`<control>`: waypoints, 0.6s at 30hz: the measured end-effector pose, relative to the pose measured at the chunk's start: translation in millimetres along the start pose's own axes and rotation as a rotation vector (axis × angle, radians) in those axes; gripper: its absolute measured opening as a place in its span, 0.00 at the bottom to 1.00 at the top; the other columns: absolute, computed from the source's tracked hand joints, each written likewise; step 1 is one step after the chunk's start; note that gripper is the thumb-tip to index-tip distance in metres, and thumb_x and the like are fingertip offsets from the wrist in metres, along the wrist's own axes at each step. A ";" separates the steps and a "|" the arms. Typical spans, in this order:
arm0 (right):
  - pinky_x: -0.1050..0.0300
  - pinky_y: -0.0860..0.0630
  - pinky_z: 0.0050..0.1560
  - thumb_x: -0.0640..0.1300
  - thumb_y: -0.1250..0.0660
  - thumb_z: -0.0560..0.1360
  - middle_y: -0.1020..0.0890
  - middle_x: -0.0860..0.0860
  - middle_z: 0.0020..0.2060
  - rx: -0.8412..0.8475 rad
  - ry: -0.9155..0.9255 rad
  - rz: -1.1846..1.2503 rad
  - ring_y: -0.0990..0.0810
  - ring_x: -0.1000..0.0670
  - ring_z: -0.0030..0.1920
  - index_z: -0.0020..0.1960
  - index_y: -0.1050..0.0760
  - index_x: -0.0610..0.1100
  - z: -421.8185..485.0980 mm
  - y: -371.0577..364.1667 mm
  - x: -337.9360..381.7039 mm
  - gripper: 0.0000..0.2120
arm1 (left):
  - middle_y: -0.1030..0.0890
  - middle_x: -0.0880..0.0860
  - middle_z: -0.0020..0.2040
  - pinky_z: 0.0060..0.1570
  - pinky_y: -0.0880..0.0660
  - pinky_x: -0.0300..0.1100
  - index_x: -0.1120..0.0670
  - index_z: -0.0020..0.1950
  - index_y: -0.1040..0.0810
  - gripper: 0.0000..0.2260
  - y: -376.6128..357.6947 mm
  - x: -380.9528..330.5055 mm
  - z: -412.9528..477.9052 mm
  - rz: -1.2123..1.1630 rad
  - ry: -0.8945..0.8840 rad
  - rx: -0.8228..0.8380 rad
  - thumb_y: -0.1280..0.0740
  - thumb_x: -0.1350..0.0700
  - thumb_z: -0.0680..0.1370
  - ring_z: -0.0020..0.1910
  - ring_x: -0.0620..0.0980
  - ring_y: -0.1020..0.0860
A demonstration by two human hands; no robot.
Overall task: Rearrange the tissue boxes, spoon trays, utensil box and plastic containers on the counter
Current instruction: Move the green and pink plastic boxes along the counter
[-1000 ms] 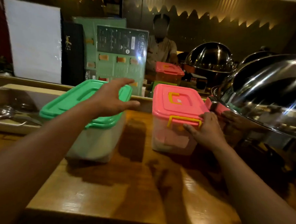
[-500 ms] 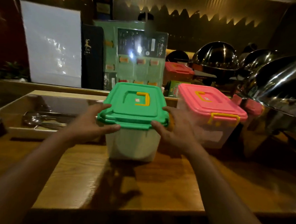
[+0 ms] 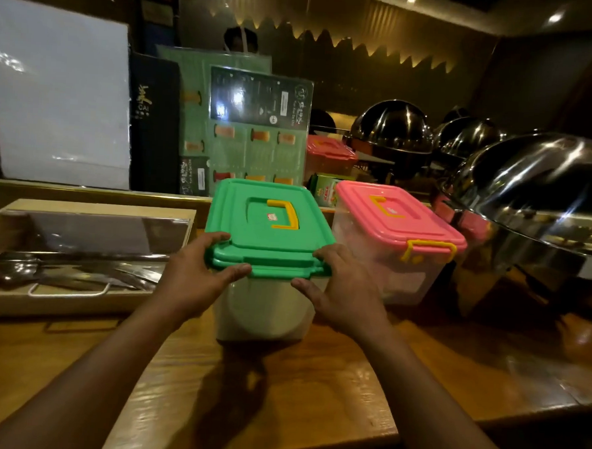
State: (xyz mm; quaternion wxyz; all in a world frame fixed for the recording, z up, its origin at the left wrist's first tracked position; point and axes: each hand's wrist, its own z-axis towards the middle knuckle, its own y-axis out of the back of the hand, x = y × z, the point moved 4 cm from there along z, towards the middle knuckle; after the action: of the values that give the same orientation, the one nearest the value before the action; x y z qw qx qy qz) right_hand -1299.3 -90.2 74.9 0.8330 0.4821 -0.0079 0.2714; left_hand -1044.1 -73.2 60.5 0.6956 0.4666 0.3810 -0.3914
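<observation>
Item: green-lidded plastic container [image 3: 270, 230], translucent body, yellow carry handle [image 3: 284, 215] recessed in the lid. Location: on the wooden counter [image 3: 278, 395], middle of its depth, base down and upright. Long axis: runs from the near edge toward the back edge, one short end facing the person; the lid handle lies across the far half.

Left hand [image 3: 190, 280]: clasped on the near-left corner of the green lid, fingers over the rim, thumb under the front lip. Right hand [image 3: 344, 292]: clasped on the near-right corner, thumb under the lip. Both hold this one container.

Neighbouring item: pink-lidded plastic container [image 3: 396, 217], just beside the green one on its right, set slightly farther back, long axis angled a little toward the right edge; yellow latch [image 3: 427, 250] on its near end. Whether the two bodies touch cannot be told.

Other stock: utensil box [image 3: 78, 298] toward the left edge, holding metal spoons [image 3: 28, 268]. A second pink-lidded container [image 3: 329, 149] stands beyond the back edge. Chafing-dish dome [image 3: 536, 189] at the right.

Status, as judged: two containers stand side by side, nearly aligned; the green one appears to be in final placement or squaring. No tissue boxes or spoon trays can be identified with certainty, so those steps seem outstanding.
</observation>
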 end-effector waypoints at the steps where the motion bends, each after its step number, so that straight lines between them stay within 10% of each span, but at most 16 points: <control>1: 0.48 0.25 0.60 0.68 0.33 0.72 0.24 0.51 0.60 0.001 -0.010 -0.001 0.26 0.50 0.61 0.64 0.27 0.48 1.7 -0.8 -3.7 0.30 | 0.23 0.47 0.58 0.50 0.20 0.42 0.47 0.70 0.27 0.34 -3.1 0.7 3.2 -0.002 0.003 0.003 0.22 0.47 0.66 0.55 0.45 0.21; 7: 0.45 0.30 0.69 0.70 0.36 0.71 0.24 0.49 0.68 0.014 -0.075 -0.010 0.30 0.48 0.70 0.68 0.27 0.48 16.8 -7.2 -34.4 0.34 | 0.20 0.46 0.60 0.52 0.19 0.50 0.40 0.67 0.26 0.40 -27.2 5.5 26.3 -0.016 0.008 0.005 0.24 0.31 0.57 0.55 0.45 0.20; 12: 0.49 0.43 0.75 0.69 0.36 0.73 0.28 0.49 0.72 0.029 -0.104 -0.095 0.36 0.49 0.75 0.72 0.30 0.49 31.8 -7.8 -61.2 0.35 | 0.21 0.47 0.60 0.44 0.22 0.32 0.47 0.71 0.27 0.33 -56.7 -4.4 47.8 -0.007 -0.011 -0.005 0.21 0.48 0.68 0.53 0.42 0.22; 18: 0.43 0.52 0.78 0.76 0.52 0.72 0.32 0.46 0.75 0.040 -0.100 -0.238 0.42 0.44 0.77 0.73 0.34 0.47 45.3 -7.3 -91.8 0.42 | 0.21 0.48 0.61 0.52 0.18 0.49 0.46 0.69 0.26 0.38 -83.1 -7.6 68.1 -0.027 -0.010 0.001 0.24 0.39 0.61 0.56 0.46 0.20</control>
State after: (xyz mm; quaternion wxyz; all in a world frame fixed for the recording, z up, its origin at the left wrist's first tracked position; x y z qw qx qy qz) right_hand -1362.9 -170.4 68.1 0.8480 0.5092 0.0131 0.1463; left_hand -1110.7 -157.8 56.8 0.6922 0.4597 0.3836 -0.4031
